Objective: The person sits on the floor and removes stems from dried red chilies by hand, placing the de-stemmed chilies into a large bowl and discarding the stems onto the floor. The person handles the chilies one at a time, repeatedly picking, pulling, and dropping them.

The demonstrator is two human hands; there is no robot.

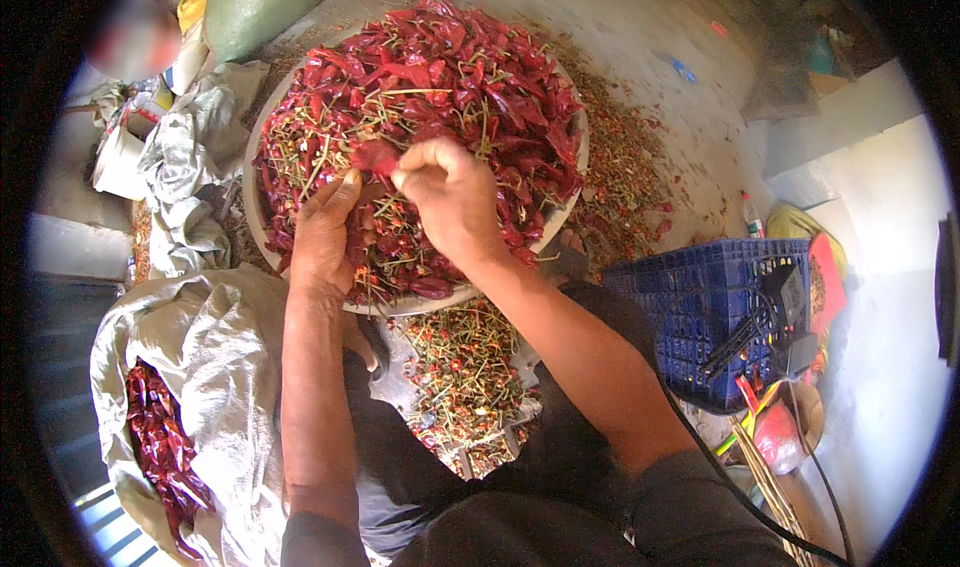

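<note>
A wide round basin [259, 225] before me is heaped with dried red chili peppers [450, 41], with pale stems scattered among them. Over its near half, my left hand [324, 225] grips one dried red chili pepper [375, 159] with the thumb on top. My right hand [454, 199] is slightly blurred, its thumb and forefinger pinched at the right end of that same pepper. Any stem between those fingertips is hidden. Below the basin, between my legs, lies a pile of loose stems and chili bits [465, 364].
At left, a pale woven sack [232, 372] gapes over more dried chilies [161, 432]. A blue plastic crate [675, 282] with black cables stands right, near a plastic bottle [751, 218]. Chili debris [626, 177] covers the floor beside the basin. A full greenish sack [262, 8] stands behind.
</note>
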